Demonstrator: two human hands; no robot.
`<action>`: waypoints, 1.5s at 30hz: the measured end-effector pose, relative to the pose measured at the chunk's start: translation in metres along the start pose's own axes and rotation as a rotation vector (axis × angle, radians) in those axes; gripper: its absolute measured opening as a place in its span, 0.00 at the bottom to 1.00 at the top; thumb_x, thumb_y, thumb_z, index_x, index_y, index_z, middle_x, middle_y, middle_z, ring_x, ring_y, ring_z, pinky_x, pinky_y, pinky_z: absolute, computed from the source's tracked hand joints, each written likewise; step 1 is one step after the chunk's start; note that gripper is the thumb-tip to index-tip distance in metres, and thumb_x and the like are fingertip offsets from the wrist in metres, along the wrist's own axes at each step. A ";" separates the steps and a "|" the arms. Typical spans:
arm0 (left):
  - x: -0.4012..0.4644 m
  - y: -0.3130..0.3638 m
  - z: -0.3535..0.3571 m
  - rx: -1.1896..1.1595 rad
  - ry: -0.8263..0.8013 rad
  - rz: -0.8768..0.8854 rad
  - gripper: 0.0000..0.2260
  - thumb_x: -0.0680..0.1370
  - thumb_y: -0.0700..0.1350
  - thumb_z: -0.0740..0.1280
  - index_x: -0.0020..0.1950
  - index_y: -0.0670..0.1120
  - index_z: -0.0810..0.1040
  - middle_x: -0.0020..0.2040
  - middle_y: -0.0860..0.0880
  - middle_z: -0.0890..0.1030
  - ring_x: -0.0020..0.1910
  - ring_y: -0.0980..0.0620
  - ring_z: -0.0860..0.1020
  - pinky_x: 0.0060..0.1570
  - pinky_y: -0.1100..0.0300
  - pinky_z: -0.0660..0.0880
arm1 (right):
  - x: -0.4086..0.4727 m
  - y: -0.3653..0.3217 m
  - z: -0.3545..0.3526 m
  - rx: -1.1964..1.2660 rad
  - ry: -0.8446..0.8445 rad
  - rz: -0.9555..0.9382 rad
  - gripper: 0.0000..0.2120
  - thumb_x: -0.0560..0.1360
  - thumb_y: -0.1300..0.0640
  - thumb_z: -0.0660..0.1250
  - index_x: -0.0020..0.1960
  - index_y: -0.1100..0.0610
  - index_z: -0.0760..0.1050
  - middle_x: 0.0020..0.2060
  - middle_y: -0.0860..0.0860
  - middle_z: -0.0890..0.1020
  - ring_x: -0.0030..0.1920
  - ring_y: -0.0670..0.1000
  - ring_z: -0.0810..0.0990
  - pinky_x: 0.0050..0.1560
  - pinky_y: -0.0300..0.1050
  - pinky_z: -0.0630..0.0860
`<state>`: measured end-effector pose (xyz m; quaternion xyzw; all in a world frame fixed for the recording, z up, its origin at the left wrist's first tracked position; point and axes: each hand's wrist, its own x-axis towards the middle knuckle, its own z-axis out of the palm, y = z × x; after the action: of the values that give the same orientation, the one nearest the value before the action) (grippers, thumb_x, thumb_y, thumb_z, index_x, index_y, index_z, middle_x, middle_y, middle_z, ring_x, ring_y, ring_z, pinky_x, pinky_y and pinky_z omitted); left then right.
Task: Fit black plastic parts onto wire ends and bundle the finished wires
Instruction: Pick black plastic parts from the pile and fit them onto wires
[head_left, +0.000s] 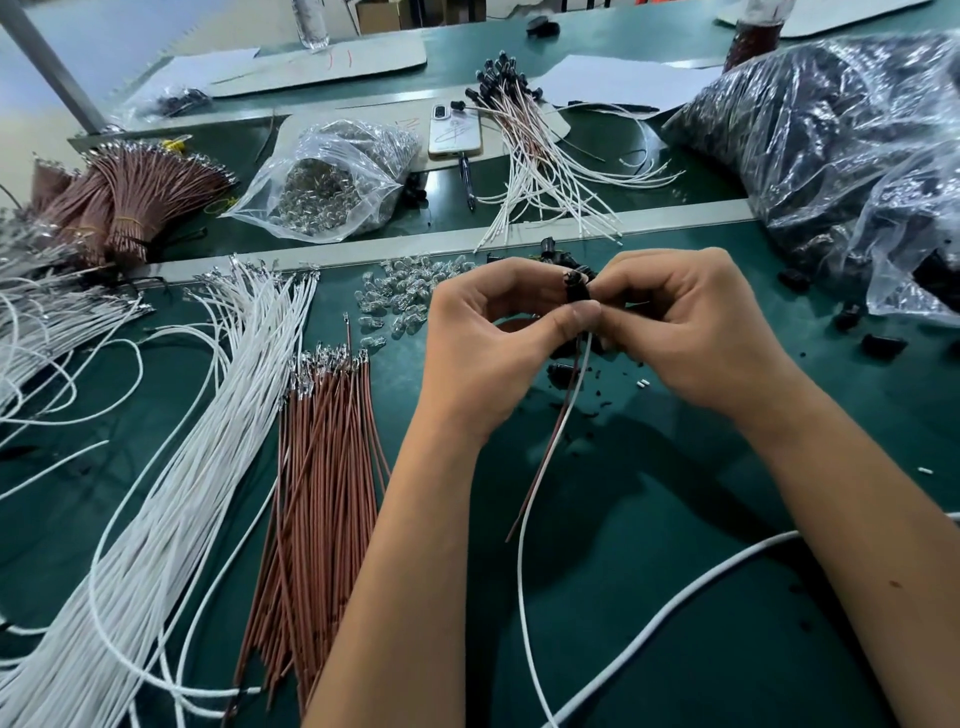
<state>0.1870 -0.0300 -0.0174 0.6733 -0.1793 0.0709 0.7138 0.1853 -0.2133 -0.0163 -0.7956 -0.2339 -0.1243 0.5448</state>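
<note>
My left hand (493, 338) and my right hand (691, 327) meet over the middle of the green table, both pinching one small black plastic part (576, 286) between thumbs and fingers. A white wire (524, 545) and a brown wire (545, 457) hang down from the part toward me. Loose black parts (566, 371) lie on the table under my hands, partly hidden. Finished wires with black parts (524, 135) lie fanned out at the back centre.
Long white wires (171, 467) and brown wires (322, 493) lie in rows at left. Small clear bulbs (405, 296) are scattered ahead of my left hand. A clear bag of bulbs (332, 182), a phone (456, 130), tied brown bundles (130, 202) and a big bag of black parts (841, 156) ring the work area.
</note>
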 end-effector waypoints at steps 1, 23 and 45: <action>0.000 0.000 0.000 -0.003 0.002 -0.001 0.08 0.69 0.35 0.79 0.46 0.41 0.85 0.42 0.49 0.86 0.41 0.54 0.83 0.46 0.58 0.80 | 0.000 0.000 0.000 0.003 0.000 -0.004 0.06 0.75 0.54 0.75 0.44 0.56 0.84 0.33 0.51 0.81 0.32 0.45 0.75 0.33 0.39 0.71; -0.002 0.009 0.005 -0.153 -0.020 0.085 0.13 0.66 0.25 0.76 0.47 0.37 0.82 0.39 0.45 0.84 0.39 0.51 0.83 0.45 0.59 0.81 | 0.000 -0.005 0.002 -0.001 0.018 -0.080 0.05 0.75 0.68 0.75 0.45 0.59 0.83 0.36 0.58 0.82 0.33 0.54 0.79 0.34 0.47 0.75; -0.003 0.017 0.008 -0.198 -0.052 0.116 0.14 0.67 0.25 0.76 0.49 0.39 0.82 0.40 0.43 0.82 0.41 0.46 0.79 0.47 0.50 0.79 | 0.001 -0.002 0.008 0.068 0.105 -0.113 0.06 0.75 0.64 0.76 0.51 0.64 0.83 0.45 0.60 0.83 0.44 0.62 0.82 0.36 0.61 0.74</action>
<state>0.1775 -0.0359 -0.0025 0.5897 -0.2425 0.0764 0.7666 0.1845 -0.2056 -0.0176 -0.7547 -0.2537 -0.1882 0.5750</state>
